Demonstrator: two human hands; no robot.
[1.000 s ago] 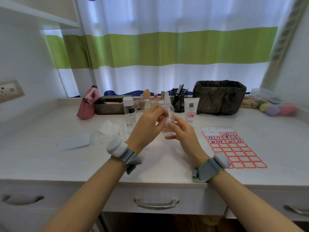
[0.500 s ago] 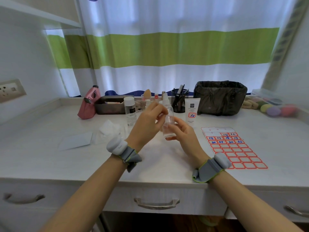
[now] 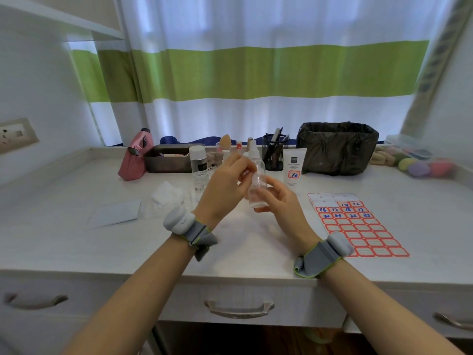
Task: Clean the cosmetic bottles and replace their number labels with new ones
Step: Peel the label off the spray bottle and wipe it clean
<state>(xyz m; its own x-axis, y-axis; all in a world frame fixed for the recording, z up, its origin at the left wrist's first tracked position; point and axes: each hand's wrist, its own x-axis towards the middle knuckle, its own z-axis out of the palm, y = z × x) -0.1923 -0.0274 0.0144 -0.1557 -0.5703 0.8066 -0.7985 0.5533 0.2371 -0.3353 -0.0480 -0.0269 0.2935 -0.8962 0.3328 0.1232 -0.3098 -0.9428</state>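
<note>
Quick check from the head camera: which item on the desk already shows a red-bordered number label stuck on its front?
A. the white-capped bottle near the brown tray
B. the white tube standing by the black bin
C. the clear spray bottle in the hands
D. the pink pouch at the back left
B: the white tube carries a red-bordered label with a blue handwritten number, while the clear spray bottle held in both hands shows none.

Both forearms extended forward, grey bands strapped at each wrist. Left hand (image 3: 225, 183) raised, fingertips (image 3: 247, 167) pinched together. Right hand (image 3: 280, 201) cupped beneath, fingers (image 3: 263, 193) curled inward, palm facing left.
</note>
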